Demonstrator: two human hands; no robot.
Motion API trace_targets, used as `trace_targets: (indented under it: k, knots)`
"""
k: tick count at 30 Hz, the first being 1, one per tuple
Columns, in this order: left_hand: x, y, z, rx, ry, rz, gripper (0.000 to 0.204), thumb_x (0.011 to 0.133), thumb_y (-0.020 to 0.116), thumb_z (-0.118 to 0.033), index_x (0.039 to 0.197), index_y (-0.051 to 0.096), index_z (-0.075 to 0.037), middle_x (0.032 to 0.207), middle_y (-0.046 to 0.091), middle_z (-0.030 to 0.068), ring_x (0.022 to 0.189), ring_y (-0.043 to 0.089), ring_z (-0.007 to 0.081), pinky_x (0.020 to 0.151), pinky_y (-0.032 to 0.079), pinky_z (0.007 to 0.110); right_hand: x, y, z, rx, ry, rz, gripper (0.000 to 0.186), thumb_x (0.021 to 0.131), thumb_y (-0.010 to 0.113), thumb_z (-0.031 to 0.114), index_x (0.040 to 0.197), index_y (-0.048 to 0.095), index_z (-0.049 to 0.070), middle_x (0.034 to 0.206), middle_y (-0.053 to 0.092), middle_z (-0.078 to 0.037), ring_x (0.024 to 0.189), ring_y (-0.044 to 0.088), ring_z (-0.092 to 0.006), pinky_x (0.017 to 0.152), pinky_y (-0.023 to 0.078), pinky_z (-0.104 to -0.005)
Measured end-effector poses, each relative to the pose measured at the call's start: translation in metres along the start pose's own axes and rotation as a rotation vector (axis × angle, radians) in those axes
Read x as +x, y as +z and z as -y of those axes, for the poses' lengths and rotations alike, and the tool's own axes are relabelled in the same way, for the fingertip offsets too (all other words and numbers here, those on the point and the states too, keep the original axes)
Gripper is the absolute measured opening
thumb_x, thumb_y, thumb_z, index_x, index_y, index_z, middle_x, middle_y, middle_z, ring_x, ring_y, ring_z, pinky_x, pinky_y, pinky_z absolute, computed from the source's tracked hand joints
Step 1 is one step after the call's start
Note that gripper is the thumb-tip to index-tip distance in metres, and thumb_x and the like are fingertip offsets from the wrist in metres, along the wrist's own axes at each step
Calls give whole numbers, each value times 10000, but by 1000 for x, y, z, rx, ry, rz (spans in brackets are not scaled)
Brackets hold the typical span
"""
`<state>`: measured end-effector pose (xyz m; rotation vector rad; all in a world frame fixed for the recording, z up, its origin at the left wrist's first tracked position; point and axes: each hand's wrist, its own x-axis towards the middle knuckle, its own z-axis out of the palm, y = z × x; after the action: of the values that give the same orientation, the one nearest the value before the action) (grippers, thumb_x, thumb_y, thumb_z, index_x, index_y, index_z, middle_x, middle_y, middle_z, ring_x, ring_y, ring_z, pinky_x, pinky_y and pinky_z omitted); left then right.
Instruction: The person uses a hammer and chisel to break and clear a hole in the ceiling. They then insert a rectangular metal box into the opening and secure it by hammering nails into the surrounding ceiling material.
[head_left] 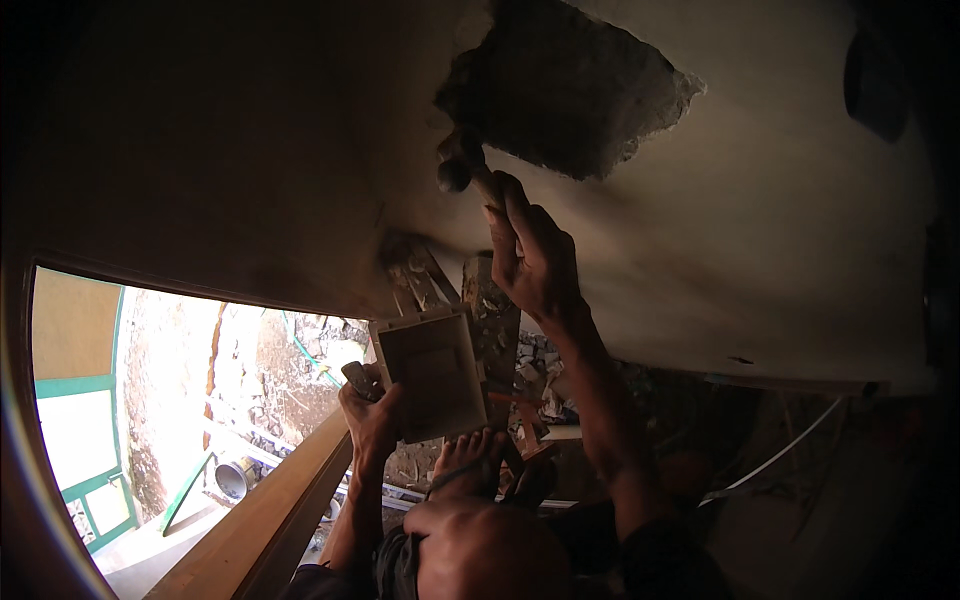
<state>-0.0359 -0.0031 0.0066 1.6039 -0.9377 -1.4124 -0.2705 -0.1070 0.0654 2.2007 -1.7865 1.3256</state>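
Head view, shallow rectangular box (432, 385), bucket (234, 480)

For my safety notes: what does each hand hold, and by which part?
Right hand: hammer, by its handle. Left hand: shallow box, by its left side; brown piece there, unclear.
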Motion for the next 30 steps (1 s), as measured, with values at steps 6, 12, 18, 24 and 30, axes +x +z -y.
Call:
trace_targets:
  k: [6,12,18,24,30]
  knots:
    - [4,-1,1,0,-9,-9,100,734,636,-23,825,623,15,676,602,7,551,545,70,491,434,239,5,-3,2,-39,-107,-40,440,852,622,-4,1274,498,-31,766,614,-147,580,600,-231,498,497,-339]
    - [5,-4,8,-57,28,-7,113,732,644,-28,834,627,17,680,603,10,545,543,69,480,428,235,3,-9,24,-18,-133,-31,402,864,635,34,1234,516,-71,807,645,-152,572,602,-230,495,495,-330]
    - [6,-5,17,-27,-5,-2,131,725,663,-34,841,627,15,687,611,19,541,550,75,478,434,232,15,4,-8,-96,44,10,425,864,626,28,1265,508,-48,811,650,-143,577,612,-242,482,486,-336]
    - [6,-5,16,-71,-25,-7,127,723,669,-34,829,615,11,673,601,19,537,549,77,468,428,237,2,-9,21,-4,-272,-92,449,862,630,39,1281,494,-47,853,655,-129,567,598,-235,468,486,-341]
    - [4,-6,15,-57,-21,-21,110,726,660,-27,819,617,11,664,597,13,536,548,75,460,420,232,19,10,1,-69,163,23,318,924,577,114,1226,522,28,794,625,-169,633,647,-288,498,503,-336]
